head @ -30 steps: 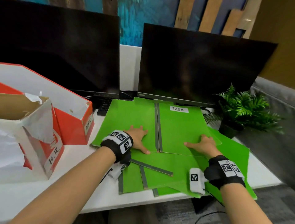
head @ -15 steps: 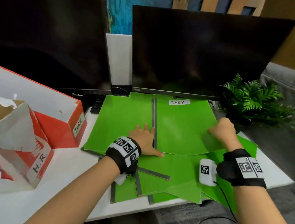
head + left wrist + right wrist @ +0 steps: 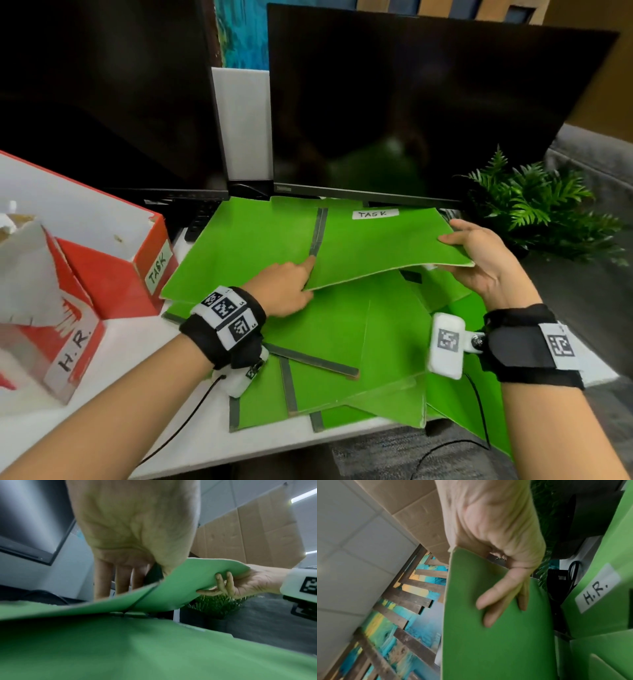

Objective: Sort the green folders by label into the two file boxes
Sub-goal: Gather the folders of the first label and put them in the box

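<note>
A green folder labelled TASK (image 3: 376, 246) lies spread on a pile of other green folders (image 3: 342, 335). My right hand (image 3: 455, 250) grips the right edge of its right cover, thumb on top and fingers beneath, and holds that cover raised. My left hand (image 3: 301, 274) rests by the dark spine with straight fingers (image 3: 120, 580) on the left half. In the right wrist view a folder labelled H.R. (image 3: 597, 589) lies under the raised cover (image 3: 488, 642). At the left stand two red file boxes, one marked TASK (image 3: 157, 265) and one marked H.R. (image 3: 73, 349).
Two dark monitors (image 3: 411, 109) stand right behind the folders, with a keyboard (image 3: 202, 219) under the left one. A potted fern (image 3: 537, 212) sits close to my right hand. The folder pile overhangs the white desk's front edge (image 3: 274, 445).
My right hand went from lying flat on the TASK folder to its right edge, took hold and lifted the cover. My left hand stayed near the spine.
</note>
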Motion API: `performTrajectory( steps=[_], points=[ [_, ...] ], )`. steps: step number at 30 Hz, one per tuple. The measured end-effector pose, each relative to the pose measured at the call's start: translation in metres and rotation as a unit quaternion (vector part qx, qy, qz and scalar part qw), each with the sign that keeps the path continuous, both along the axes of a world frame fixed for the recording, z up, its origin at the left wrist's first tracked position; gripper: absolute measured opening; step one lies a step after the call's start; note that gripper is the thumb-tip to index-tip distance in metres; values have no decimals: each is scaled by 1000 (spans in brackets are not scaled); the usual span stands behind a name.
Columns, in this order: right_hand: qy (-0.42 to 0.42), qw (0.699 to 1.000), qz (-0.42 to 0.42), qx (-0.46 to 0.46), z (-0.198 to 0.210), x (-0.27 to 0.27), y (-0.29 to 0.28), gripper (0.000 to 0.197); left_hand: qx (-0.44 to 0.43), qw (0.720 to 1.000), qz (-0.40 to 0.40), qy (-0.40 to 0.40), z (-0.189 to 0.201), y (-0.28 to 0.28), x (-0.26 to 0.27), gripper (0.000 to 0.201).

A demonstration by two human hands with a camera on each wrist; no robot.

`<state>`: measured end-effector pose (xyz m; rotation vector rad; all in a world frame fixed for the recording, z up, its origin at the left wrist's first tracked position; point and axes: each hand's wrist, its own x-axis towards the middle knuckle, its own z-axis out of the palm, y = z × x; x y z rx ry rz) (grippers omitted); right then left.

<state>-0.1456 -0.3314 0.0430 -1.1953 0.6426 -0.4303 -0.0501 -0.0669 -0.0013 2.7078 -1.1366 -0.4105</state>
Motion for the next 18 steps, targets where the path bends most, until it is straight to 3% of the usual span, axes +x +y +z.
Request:
performTrajectory(
  steps=[3, 7, 10, 16, 18],
  points=[
    [-5, 1000, 8, 21, 10, -3, 9, 18, -87, 994, 22, -63, 15, 13, -1, 52],
    [-39, 997, 34, 63, 17, -10, 8, 6, -246, 952, 64, -170, 43, 23, 1, 43],
    [-57, 993, 61, 88, 20, -13, 8, 3, -324, 919, 97, -201, 54, 27, 6, 34],
    [-54, 991, 62, 107, 20, -17, 8, 7, -307, 925, 72, -212, 44, 25, -7, 35],
    [-39, 990, 67, 115, 20, -19, 6, 10, -280, 948, 48, -143, 40, 27, -8, 36]
  ],
)
